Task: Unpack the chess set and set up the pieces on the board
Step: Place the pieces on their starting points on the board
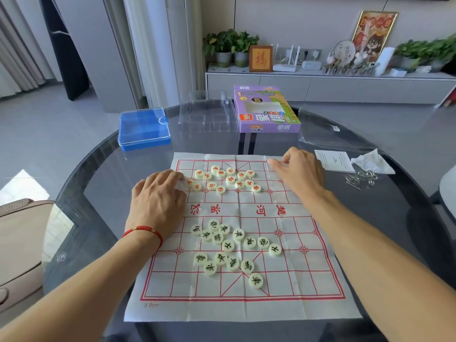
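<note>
Head view: unpacking looks done, with the paper board (237, 233) flat on the bench (98, 169) and its box (265, 109) beyond the far edge.

Red pieces (223, 178) and black pieces (232, 250) sit in loose clusters on the board (none on starting points), so placement remains. Left hand (158, 206) rests at the board's far-left edge with fingers loosely curled, touching a red piece; right hand (299, 172) pinches something at the far-right corner, what I cannot tell.

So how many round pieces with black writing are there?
16 pale round pieces with black writing, all lying loose in one cluster on the near half of the white paper board with red lines. None look stacked, so probably none hidden.
</note>
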Tool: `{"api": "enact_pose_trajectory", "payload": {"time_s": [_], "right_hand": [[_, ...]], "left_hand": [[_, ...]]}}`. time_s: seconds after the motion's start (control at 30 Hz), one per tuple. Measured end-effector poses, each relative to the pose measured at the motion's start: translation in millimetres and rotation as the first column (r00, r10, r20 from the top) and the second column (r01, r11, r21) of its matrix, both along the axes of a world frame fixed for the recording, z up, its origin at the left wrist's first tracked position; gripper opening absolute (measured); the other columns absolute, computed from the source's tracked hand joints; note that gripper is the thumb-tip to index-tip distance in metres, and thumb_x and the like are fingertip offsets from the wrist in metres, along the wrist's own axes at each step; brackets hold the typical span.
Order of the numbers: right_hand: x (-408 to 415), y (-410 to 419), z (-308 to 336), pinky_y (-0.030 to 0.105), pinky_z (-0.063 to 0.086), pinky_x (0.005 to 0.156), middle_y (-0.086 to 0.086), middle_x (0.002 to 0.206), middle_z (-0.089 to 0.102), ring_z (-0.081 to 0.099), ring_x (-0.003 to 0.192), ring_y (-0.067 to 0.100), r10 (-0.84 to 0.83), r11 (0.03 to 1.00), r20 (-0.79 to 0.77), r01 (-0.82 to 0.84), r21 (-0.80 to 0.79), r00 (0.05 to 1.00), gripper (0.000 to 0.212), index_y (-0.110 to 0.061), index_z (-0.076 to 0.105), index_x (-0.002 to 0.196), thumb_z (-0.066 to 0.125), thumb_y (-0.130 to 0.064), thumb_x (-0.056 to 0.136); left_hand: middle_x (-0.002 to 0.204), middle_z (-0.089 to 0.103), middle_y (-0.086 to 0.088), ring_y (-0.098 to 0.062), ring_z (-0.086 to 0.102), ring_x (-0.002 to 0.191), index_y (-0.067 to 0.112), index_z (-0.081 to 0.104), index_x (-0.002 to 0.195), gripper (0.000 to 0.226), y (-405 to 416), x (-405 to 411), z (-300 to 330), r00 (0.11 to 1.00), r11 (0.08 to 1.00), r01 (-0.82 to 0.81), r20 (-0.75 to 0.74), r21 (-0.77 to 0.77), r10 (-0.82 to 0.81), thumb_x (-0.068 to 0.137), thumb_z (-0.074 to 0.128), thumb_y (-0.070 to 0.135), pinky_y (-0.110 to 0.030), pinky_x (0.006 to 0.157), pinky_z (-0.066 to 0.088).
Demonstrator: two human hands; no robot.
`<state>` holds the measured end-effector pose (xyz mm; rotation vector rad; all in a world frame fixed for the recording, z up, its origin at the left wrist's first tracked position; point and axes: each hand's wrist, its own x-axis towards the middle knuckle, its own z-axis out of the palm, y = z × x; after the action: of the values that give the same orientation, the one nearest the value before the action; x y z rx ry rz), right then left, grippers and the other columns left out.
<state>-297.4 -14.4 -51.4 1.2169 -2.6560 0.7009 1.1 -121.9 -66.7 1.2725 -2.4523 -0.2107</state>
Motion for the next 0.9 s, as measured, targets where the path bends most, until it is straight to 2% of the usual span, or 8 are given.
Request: {"api": "enact_pose_trajectory", "payload": {"time_s": [0.1,0.17,0.43,0.7,0.83,0.9], "right_hand": [[-2,7,-7,0.039,0.052,0.081,0.005,0.110,0.068,0.065,0.099,0.029,0.053,0.998,0.001,-0.053,-0.019,0.999,0.035,-0.021,0.062,0.122,0.059,-0.045,0.096],[-3,9,-8,0.039,0.053,0.081,0.004,0.111,0.067,0.065,0.099,0.029,0.104,0.994,-0.013,-0.105,-0.009,0.994,0.035,-0.027,0.060,0.130,0.056,-0.040,0.098],[-9,6,-13,0.033,0.054,0.073,-0.002,0.101,0.072,0.067,0.094,0.023,0.082,0.991,0.038,-0.078,-0.107,0.996,0.023,-0.033,0.072,0.109,0.058,-0.046,0.096],[-12,6,-13,0.028,0.042,0.071,-0.006,0.102,0.077,0.068,0.098,0.021,0.090,0.986,0.074,-0.079,-0.144,0.993,0.024,-0.033,0.075,0.113,0.062,-0.044,0.096],[-10,7,-11,0.032,0.048,0.076,-0.002,0.106,0.075,0.067,0.102,0.023,0.089,0.987,0.088,-0.076,-0.139,0.992,0.030,-0.032,0.071,0.123,0.061,-0.043,0.097],[-8,7,-5,0.032,0.048,0.075,-0.001,0.103,0.070,0.065,0.097,0.022,0.096,0.986,0.061,-0.087,-0.146,0.993,0.029,-0.030,0.071,0.123,0.062,-0.038,0.097]], "left_hand": [[0.144,0.052,0.006,-0.022,0.043,0.135,0.031,0.053,0.131,0.034,0,0,-1,1.000,1.000,0.002,0.002,-0.004,-0.002,0.100,0.040,0.032,-0.049,0.117,0.025],[0.144,0.052,0.006,-0.023,0.044,0.134,0.030,0.054,0.130,0.033,0,0,-1,1.000,1.000,0.005,-0.003,-0.006,-0.005,0.099,0.041,0.031,-0.048,0.117,0.025],[0.145,0.052,0.005,-0.023,0.043,0.135,0.030,0.054,0.131,0.034,1,-1,1,1.000,1.000,-0.002,-0.012,0.002,0.002,0.100,0.041,0.030,-0.048,0.118,0.023],[0.145,0.051,0.006,-0.023,0.043,0.136,0.031,0.053,0.132,0.034,1,0,1,1.000,1.000,-0.005,-0.009,0.011,0.005,0.100,0.040,0.032,-0.048,0.118,0.023],[0.147,0.049,0.006,-0.023,0.042,0.137,0.032,0.053,0.132,0.034,1,0,1,1.000,1.000,-0.007,-0.013,0.021,0.007,0.101,0.040,0.033,-0.048,0.119,0.022],[0.147,0.049,0.006,-0.023,0.042,0.137,0.033,0.053,0.132,0.034,1,-1,1,1.000,1.000,-0.008,-0.021,0.026,0.009,0.101,0.040,0.033,-0.048,0.119,0.022]]}}
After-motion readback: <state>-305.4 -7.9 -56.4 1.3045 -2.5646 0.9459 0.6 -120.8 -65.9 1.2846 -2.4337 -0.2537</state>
